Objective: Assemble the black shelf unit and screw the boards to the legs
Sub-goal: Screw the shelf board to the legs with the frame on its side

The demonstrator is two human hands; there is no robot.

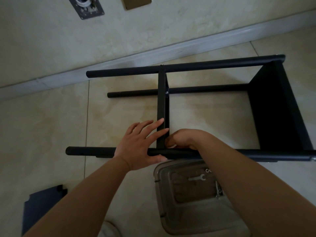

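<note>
The black shelf unit lies on its side on the tiled floor, its round legs (188, 66) running left to right. One board (273, 108) closes the right end. A middle board (162, 100) stands edge-on between the legs. My left hand (142, 142) lies over the near leg (89, 151), straight fingers pressing the middle board's left face, thumb under the leg. My right hand (183, 139) is curled at the joint of that board and the near leg; what its fingertips hold is hidden.
A clear plastic tray (164, 194) below the near leg holds a small flat wrench (196, 178) and a few nuts (207, 170). Another dark board (42, 207) lies at bottom left. The wall and skirting (119, 53) run just behind the unit.
</note>
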